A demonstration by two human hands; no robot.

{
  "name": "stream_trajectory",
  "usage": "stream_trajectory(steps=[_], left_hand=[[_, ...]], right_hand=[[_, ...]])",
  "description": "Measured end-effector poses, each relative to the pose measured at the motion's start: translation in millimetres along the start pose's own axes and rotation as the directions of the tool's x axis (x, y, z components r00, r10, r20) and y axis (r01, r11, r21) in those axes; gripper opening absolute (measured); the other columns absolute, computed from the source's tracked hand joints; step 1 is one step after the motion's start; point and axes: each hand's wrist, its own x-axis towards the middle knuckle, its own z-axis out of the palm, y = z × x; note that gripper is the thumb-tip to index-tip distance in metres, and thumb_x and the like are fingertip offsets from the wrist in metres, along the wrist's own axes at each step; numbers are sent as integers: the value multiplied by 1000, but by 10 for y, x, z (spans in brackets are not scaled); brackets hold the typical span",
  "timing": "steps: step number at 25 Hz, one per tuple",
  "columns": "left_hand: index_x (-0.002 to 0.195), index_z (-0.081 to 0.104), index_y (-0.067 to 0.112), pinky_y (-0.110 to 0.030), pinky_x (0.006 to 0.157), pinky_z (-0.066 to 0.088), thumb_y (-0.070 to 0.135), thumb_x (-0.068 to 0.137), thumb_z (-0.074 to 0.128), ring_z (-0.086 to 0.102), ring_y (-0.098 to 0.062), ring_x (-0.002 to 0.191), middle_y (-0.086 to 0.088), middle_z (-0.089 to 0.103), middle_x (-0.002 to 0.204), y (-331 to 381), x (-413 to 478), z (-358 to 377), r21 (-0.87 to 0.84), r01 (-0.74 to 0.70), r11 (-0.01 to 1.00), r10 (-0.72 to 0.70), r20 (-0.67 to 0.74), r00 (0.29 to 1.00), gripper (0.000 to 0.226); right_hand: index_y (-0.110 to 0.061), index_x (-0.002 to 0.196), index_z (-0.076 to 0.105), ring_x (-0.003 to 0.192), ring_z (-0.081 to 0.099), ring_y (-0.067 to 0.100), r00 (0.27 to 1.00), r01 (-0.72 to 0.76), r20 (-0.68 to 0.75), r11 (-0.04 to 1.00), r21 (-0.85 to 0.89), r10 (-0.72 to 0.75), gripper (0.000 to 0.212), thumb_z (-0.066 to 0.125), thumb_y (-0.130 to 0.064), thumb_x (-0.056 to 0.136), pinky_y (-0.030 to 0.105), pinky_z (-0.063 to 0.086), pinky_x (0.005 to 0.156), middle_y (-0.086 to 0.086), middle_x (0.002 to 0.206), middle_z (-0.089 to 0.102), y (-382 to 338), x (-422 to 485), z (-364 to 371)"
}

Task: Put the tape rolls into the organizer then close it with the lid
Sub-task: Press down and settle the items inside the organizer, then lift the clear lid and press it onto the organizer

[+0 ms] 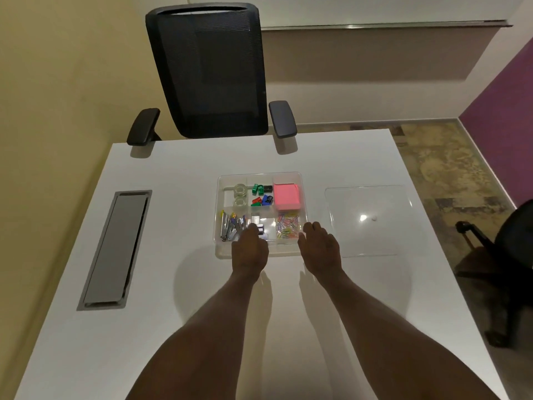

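Tape rolls (240, 195), two clear ones, already lie in the organizer's (261, 176) far-left compartment on the white surface (178, 168). Palm down on a straight forearm, the left hand (249, 249) reaches over the near rim with fingers loosely curled above the staplers (230, 226), gripping nothing visible; the right hand (319, 248), relaxed and empty, rests at the near-right corner. Well right lies the clear lid (372, 220), flat, off the box.
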Motion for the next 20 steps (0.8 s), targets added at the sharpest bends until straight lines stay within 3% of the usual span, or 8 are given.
stream_trajectory(steps=[2, 6, 10, 13, 15, 20], left_hand=[[122, 57, 10, -48, 97, 53, 12, 99, 49, 66, -34, 112, -11, 69, 119, 185, -48, 153, 22, -7, 1000, 7, 12, 1000, 24], [129, 56, 9, -45, 96, 53, 15, 100, 49, 66, -33, 112, -12, 68, 122, 614, -56, 512, 49, -16, 999, 14, 41, 999, 30], [129, 58, 9, -44, 98, 53, 12, 99, 48, 66, -34, 113, -12, 67, 125, 1029, -31, 846, 5, 21, 1000, -21, 44, 999, 31], [122, 56, 7, -47, 93, 54, 10, 96, 49, 65, -35, 106, -13, 65, 118, 1299, 27, 1061, -5, 24, 1000, -24, 56, 998, 27], [121, 56, 6, -47, 90, 54, 10, 95, 50, 63, -34, 105, -13, 62, 117, 1451, 106, 1199, 40, 19, 999, -22, 75, 997, 26], [126, 55, 3, -46, 92, 53, 13, 97, 49, 56, -33, 117, -14, 53, 127, 1697, 302, 1568, 80, 56, 995, -69, 162, 984, 31]], right_hand=[[-13, 73, 69, 63, 65, 22, 999, -34, -8, 999, -2, 34, 20, 89, -9, 70, 30, 51, 48, 3, 76, 63, 255, -20, -17], [-14, 76, 70, 66, 63, 22, 997, -30, 66, 997, -65, 34, 15, 84, -9, 76, 32, 48, 51, 3, 81, 63, 840, -40, 57], [-10, 68, 66, 60, 62, 24, 996, -87, 33, 996, 14, 86, 22, 87, -3, 67, 32, 47, 47, 5, 73, 59, 1427, 3, 95], [-8, 87, 67, 72, 67, 27, 984, -174, 74, 976, 134, 165, 7, 73, -11, 88, 37, 51, 60, 7, 82, 62, 1884, 56, 244], [-10, 103, 64, 82, 68, 26, 958, -276, 123, 944, 180, 257, 15, 58, -23, 101, 37, 52, 71, 6, 92, 64, 2184, 105, 350], [-10, 113, 59, 93, 67, 30, 918, -381, 185, 909, 171, 350, 25, 50, -31, 104, 41, 54, 77, 9, 101, 63, 2884, 257, 592]])
